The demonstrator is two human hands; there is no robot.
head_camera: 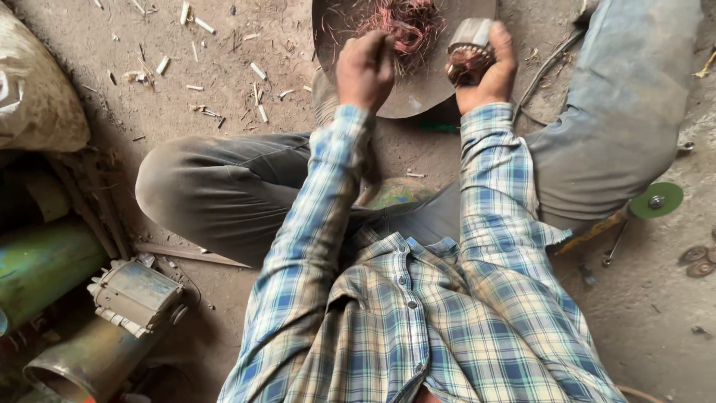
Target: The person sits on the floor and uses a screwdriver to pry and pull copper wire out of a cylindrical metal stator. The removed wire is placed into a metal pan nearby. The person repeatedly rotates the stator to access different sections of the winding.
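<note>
right hand (488, 71) grips motor core (468, 46) | axis upright, slightly tilted

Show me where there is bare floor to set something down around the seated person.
Bare floor lies right of the right leg, between the green disc and the frame's lower edge. A littered patch sits between sack and pan. Crowded: lower left, with pipes and motor housing; the pan holds copper wire.

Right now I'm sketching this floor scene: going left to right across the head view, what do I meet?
Green metal pipe → grey finned motor housing → left hand in reddish copper wire → right hand gripping a wound motor core → green grinding disc.
</note>
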